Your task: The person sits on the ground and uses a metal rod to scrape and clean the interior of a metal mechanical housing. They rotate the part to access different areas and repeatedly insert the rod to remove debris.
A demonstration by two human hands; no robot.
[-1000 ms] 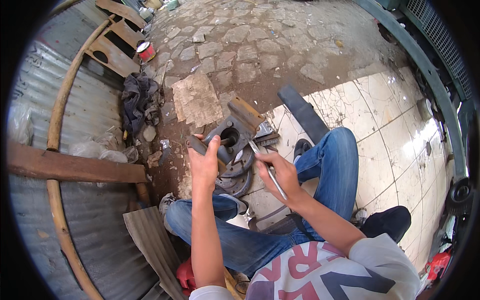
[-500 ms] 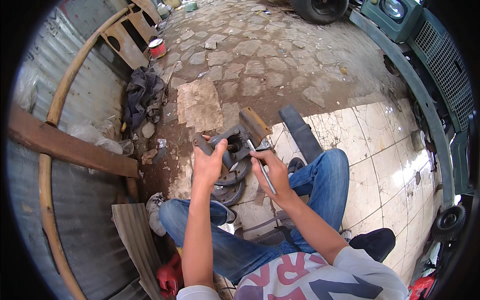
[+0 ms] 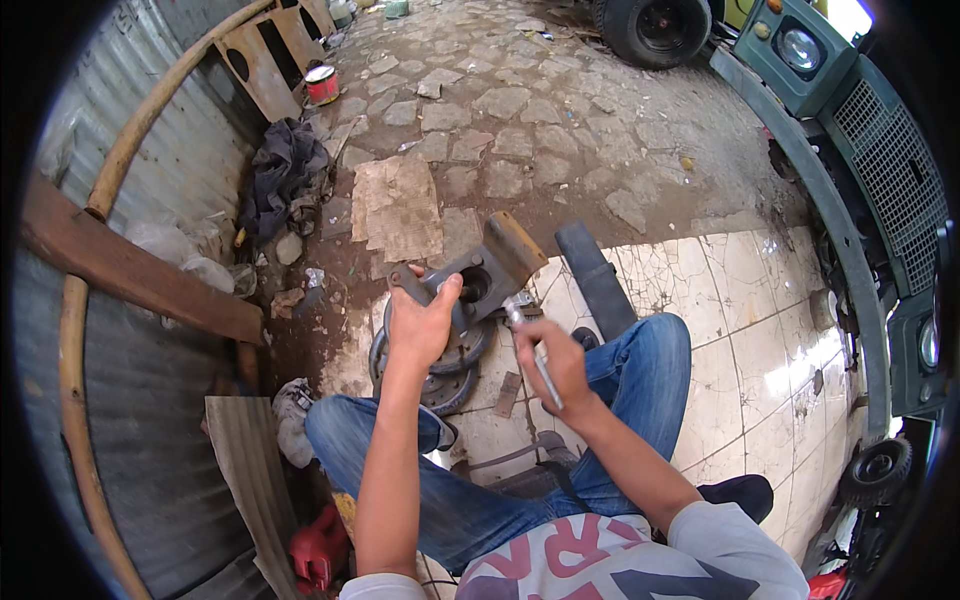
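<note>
My left hand (image 3: 420, 325) is clamped around the near arm of a rusty metal bracket (image 3: 478, 275), lifted above the stacked discs (image 3: 450, 360) at twelve o'clock from my knees. My right hand (image 3: 548, 362) pinches a thin metal rod (image 3: 530, 350), tip at the bore. The bracket looks heavy, stiff, gritty (cast, I'd guess); grip its thick arm.

Your left hand (image 3: 420, 325) holds the metal block (image 3: 470, 278) above the stacked discs (image 3: 450, 365); your right hand (image 3: 552, 362), just right, holds a rod (image 3: 535, 350).
</note>
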